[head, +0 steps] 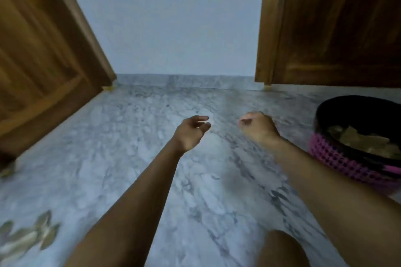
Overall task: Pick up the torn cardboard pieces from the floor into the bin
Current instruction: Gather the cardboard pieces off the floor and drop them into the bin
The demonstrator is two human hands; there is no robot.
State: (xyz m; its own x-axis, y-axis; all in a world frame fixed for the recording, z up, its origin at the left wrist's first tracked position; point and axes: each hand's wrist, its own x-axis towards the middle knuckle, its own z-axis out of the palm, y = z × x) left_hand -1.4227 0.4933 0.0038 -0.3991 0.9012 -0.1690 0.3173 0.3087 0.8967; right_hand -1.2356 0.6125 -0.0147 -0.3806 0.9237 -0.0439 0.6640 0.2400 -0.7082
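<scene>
A pink mesh bin (338,163) with a black liner stands on the marble floor at the right edge, and brown torn cardboard pieces (366,140) lie inside it. More torn cardboard pieces (28,236) lie blurred on the floor at the lower left. My left hand (192,133) hovers over the middle of the floor with loose, relaxed fingers and holds nothing. My right hand (259,127) is beside it, left of the bin, with its fingers curled into a fist; nothing shows in it.
A wooden door (43,54) stands open at the left and another wooden door (334,28) at the right, with a pale wall between them. One small scrap (7,172) lies by the left door's foot. My knee (280,249) shows at the bottom.
</scene>
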